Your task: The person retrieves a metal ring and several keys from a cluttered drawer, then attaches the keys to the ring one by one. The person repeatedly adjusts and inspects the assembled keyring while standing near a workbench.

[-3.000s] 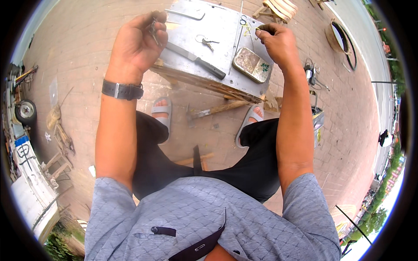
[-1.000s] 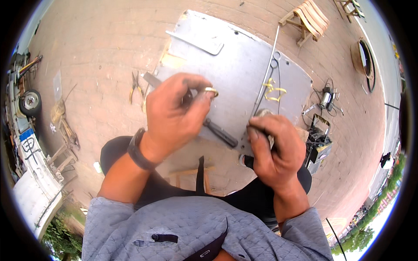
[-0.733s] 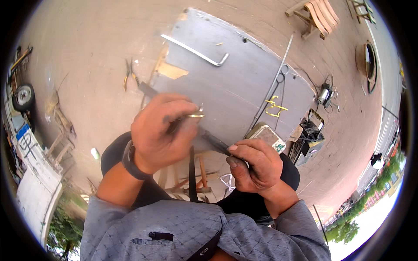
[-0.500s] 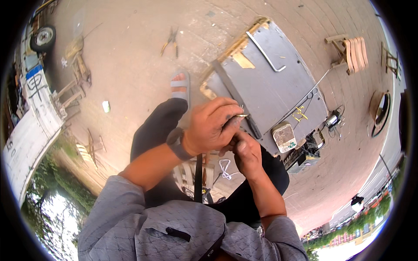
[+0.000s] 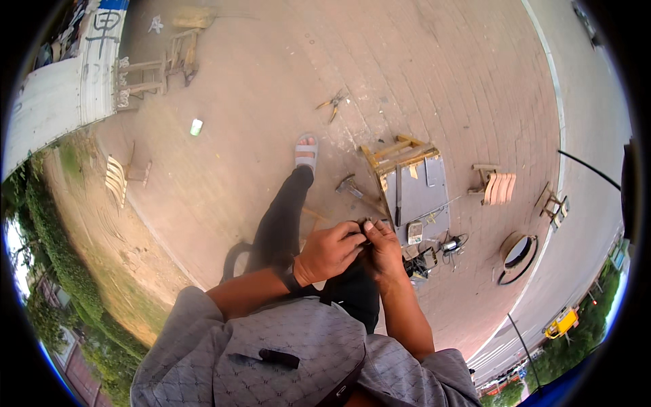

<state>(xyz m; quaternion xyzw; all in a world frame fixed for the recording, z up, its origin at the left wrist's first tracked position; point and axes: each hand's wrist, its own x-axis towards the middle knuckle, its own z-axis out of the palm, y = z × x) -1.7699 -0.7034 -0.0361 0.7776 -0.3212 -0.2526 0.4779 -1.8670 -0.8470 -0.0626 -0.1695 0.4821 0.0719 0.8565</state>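
Observation:
My left hand, with a dark band at the wrist, is closed in front of my body. Touching its fingertips, my right hand has its thumb pressed against the fingers. A small dark piece shows between the two hands; its kind is too small to make out. Beyond the right hand stands a low table with a grey top. On it lie a long dark flat bar, a bent pale rod and an open tin.
A hammer lies left of the table, and pliers rest on the paving farther off. A slatted stool and a round container stand to the right. A corded metal device sits by the table. A green-white cup is at left.
The table and ground look smaller and farther away, as my view has risen and shifted. My hands have moved from over the table's edge to nearer my body, still together.

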